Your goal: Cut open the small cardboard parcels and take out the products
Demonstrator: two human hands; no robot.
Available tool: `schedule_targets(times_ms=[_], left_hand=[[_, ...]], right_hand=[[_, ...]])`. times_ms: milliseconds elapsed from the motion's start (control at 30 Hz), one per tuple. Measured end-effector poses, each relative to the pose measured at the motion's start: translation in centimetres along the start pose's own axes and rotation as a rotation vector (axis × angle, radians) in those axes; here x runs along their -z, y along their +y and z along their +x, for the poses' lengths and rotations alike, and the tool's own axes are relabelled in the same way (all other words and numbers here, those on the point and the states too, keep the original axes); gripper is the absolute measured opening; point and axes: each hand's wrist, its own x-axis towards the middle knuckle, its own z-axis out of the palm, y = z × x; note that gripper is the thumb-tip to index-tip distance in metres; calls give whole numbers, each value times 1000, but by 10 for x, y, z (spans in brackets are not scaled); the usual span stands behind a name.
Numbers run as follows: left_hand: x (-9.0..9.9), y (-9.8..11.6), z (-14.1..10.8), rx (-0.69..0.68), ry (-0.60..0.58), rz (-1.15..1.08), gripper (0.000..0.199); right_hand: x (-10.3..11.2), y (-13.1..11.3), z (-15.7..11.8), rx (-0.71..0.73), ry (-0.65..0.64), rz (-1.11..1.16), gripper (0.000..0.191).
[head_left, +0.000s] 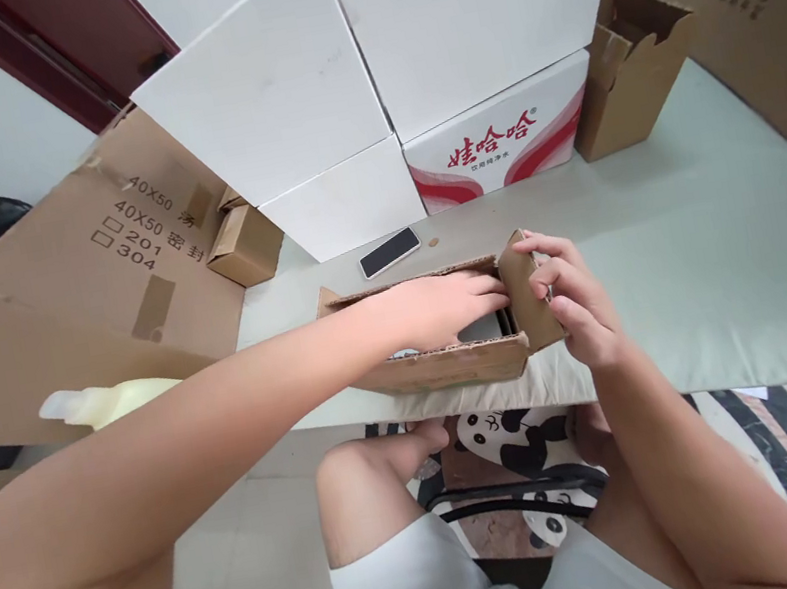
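Observation:
A brown cardboard box [444, 367] lies lengthwise near the table's front edge with its top open. My left hand [453, 307] reaches into it from the left, palm down, fingers stretched toward the right end. Beneath the fingers shows part of a grey, dark-edged item [483, 327]; the rest is hidden by my hand and the box walls. At the box's right end, my right hand [576, 293] grips the raised cardboard end flap [525, 297] between thumb and fingers.
A phone-like dark slab with a white rim [390, 252] lies behind the box. White cartons [337, 193] stand stacked at the back. An open brown box [622, 97] is at back right, a small brown box [248, 244] at left. A pale yellow bottle [122, 398] shows behind my left arm.

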Motion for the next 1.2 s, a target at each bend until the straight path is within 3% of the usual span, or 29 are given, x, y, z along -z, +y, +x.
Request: schedule_targets(times_ms=[133, 233, 433, 600, 733, 900, 1000, 1100, 1200], left_hand=[[-5, -9, 12, -95, 52, 23, 62], [-10, -13, 12, -79, 82, 36, 55], [-21, -19, 9, -93, 78, 200, 30], [-21, -36, -8, -175, 120, 275, 26], [-12, -44, -31, -150, 201, 208, 16], [0, -53, -70, -42, 386, 97, 23], [-3, -62, -98, 72, 370, 92, 34], [-10, -60, -120, 319, 307, 81, 44], [-10, -41, -117, 693, 271, -11, 52]], right_hand=[[2, 2, -2, 16, 9, 0, 35], [1, 1, -1, 30, 8, 1, 37], [0, -6, 9, 67, 44, -119, 21], [-4, -3, 9, 61, 157, -195, 27], [-12, 0, 7, 79, 239, -172, 26], [-14, 3, 7, 78, 261, -193, 25], [-9, 5, 5, 76, 254, -197, 26], [-3, 7, 1, 66, 272, -188, 28], [0, 8, -3, 35, 257, -192, 29]])
